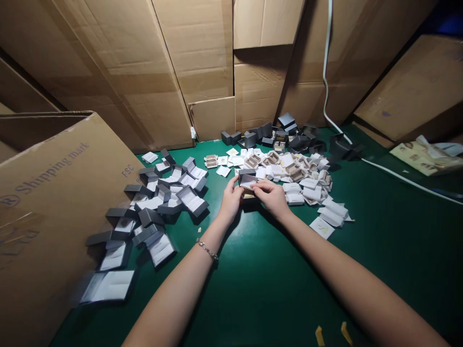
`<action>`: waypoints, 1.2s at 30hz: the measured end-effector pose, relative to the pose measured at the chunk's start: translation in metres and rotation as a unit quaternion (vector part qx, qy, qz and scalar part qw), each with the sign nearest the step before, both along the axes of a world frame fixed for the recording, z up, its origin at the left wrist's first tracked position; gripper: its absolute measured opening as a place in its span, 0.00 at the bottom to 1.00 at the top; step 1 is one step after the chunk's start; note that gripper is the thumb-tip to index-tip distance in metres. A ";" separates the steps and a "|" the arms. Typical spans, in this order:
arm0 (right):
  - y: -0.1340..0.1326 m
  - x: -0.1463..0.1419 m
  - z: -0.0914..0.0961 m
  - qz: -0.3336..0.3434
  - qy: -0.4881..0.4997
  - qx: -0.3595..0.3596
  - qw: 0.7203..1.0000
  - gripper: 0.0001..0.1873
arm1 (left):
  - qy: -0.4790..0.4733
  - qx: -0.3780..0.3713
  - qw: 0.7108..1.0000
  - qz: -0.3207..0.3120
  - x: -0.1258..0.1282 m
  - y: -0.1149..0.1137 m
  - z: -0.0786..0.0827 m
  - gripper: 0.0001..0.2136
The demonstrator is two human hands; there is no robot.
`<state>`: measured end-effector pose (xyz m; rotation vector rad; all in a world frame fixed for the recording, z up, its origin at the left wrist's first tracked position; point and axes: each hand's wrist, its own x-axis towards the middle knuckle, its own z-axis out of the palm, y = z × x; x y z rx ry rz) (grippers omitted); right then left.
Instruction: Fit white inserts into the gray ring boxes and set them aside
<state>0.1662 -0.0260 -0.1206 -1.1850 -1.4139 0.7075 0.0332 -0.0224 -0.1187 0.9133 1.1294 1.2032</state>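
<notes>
Between my hands, above the green table, a small black hinged box [247,172] stands with its lid up. My left hand [231,196] is closed round its left side. The fingers of my right hand [271,196] pinch the edge of a white insert [247,180] at the mouth of the box. Just beyond lies a heap of white and beige folded card inserts [289,166]. To the left, several open black boxes with white inserts [191,200] are piled loosely.
Black boxes [249,140] without white inserts cluster at the back. A large carton [68,193] stands at left, and more cartons [202,53] wall the far side. A white cable [327,86] hangs down onto the green table [260,279]. A yellowish bag [423,156] lies far right.
</notes>
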 end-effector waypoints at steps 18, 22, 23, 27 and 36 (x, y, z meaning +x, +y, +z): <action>-0.011 0.009 0.010 0.029 -0.190 0.193 0.962 0.12 | 0.001 0.075 0.997 -0.005 -0.003 0.006 -0.010 0.17; -0.012 0.012 0.012 0.040 -0.199 0.202 0.958 0.14 | -0.027 0.061 0.997 -0.031 -0.003 0.002 -0.004 0.18; -0.012 0.013 0.012 0.043 -0.202 0.202 0.957 0.14 | -0.034 0.058 0.997 -0.039 -0.003 0.001 -0.002 0.19; -0.012 0.013 0.011 0.063 -0.222 0.200 0.952 0.15 | -0.063 0.040 0.995 -0.066 -0.002 -0.003 0.004 0.24; -0.012 0.011 0.010 0.103 -0.289 0.226 0.925 0.16 | -0.077 0.052 0.993 -0.073 0.002 -0.003 0.003 0.22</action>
